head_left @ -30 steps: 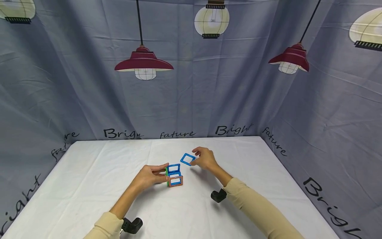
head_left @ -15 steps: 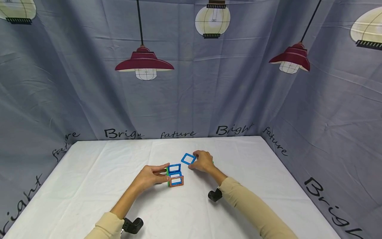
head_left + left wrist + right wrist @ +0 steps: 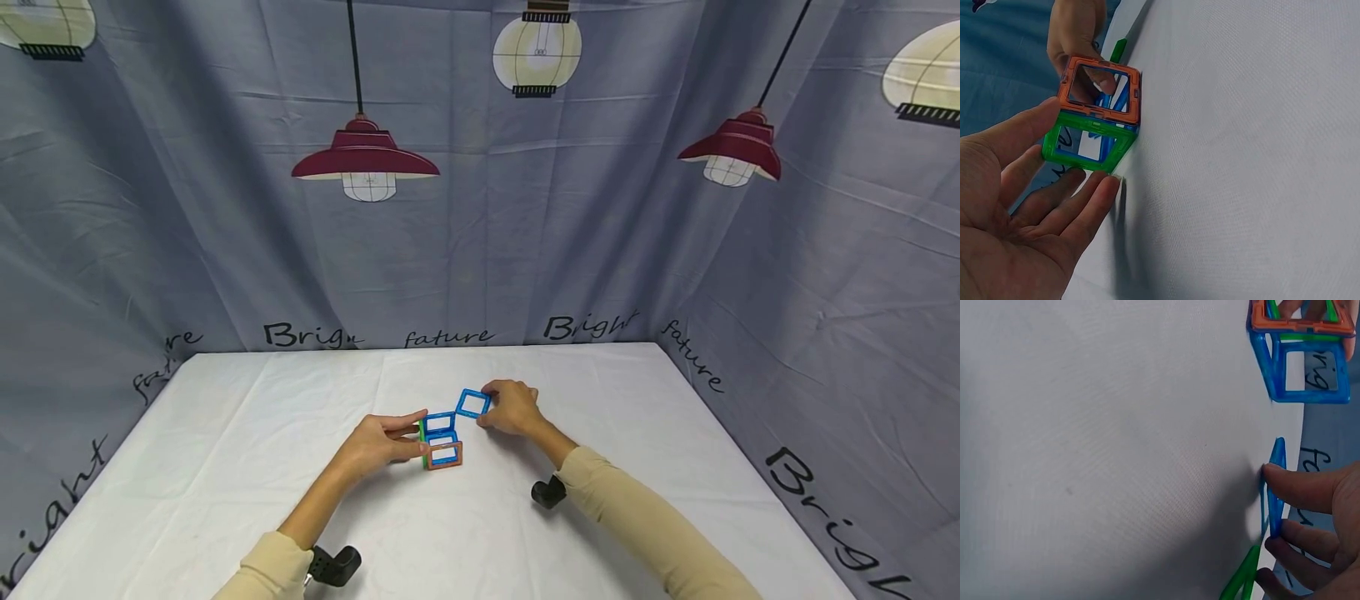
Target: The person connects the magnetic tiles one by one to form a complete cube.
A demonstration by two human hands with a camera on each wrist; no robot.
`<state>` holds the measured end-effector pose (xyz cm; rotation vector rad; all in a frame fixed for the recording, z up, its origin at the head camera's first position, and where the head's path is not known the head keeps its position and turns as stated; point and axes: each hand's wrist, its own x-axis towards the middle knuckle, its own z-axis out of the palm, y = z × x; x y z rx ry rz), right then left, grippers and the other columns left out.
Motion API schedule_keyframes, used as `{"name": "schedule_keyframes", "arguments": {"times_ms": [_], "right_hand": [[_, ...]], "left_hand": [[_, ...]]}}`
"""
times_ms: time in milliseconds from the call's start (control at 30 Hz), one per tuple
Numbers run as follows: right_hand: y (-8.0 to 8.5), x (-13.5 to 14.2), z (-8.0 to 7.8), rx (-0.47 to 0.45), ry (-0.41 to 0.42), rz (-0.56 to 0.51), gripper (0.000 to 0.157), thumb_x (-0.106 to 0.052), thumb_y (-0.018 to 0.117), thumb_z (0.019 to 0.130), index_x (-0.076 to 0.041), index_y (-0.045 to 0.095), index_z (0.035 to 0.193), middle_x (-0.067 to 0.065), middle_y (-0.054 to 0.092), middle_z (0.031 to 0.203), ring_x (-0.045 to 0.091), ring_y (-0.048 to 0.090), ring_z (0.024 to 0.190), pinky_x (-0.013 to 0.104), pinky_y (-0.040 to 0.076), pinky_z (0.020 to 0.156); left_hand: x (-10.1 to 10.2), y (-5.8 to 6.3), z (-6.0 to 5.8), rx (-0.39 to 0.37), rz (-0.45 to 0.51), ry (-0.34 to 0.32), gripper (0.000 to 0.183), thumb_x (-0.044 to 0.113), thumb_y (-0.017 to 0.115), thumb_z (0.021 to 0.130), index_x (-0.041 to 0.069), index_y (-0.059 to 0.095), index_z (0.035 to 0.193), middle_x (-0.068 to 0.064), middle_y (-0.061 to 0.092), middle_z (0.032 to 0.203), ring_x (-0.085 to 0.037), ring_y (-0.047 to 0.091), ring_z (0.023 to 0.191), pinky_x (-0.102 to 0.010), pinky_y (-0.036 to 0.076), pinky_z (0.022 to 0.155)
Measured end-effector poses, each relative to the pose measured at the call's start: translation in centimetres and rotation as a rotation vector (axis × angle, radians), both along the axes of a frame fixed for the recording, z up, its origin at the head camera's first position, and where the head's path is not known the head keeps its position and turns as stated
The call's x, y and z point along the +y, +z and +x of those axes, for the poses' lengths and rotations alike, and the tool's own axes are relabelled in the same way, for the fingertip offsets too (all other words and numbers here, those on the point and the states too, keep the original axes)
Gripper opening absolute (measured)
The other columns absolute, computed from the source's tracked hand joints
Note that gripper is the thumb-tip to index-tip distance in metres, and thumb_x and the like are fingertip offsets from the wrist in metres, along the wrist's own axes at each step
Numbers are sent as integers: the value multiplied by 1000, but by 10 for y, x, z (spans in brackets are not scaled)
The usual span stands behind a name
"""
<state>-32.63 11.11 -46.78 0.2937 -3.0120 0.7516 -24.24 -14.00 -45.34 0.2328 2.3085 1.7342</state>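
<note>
My left hand (image 3: pixel 381 442) holds the side of a box-like build of magnetic tiles (image 3: pixel 441 442). In the left wrist view, the thumb is at the corner between an orange square tile (image 3: pixel 1130 107) and a green square tile (image 3: pixel 1063 157), with fingertips under the green one. Blue square tiles (image 3: pixel 1313 398) form its base and back. My right hand (image 3: pixel 513 408) pinches a blue square tile (image 3: pixel 474 404) between thumb and fingers, just beyond the build's back right corner. In the right wrist view a green tile (image 3: pixel 1240 575) is by the lower fingertips, partly cut off.
A white cloth covers the table (image 3: pixel 337 517). Behind it hangs a grey-blue curtain (image 3: pixel 450 250) printed with lamps and lettering. Each wrist carries a black camera; the right one (image 3: pixel 548 492) hangs low over the cloth.
The right hand's spread fingers have closed in on the blue tile. That tile has turned and come slightly nearer the build. The left hand and the build stay in place.
</note>
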Motion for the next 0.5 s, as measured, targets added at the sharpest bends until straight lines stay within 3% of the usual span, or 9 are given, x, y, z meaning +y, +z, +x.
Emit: {"name": "schedule_keyframes", "arguments": {"times_ms": [367,500], "right_hand": [[13,5,24,-22,130,103,52,-16,93,70,-10,74,118,10,73,118,32,61,108,50,35,94],[17,7,32,-8,160,101,54,-12,94,68,-7,74,118,11,73,119,34,62,114,50,39,96]], "left_hand": [[-1,-7,-2,-16,-14,23,63,19,85,83,7,61,140,-23,63,136,-31,67,119,-38,61,84],[0,-5,-4,-12,-18,19,63,21,84,83,8,61,141,-22,64,136,-33,66,122,-38,61,85]]}}
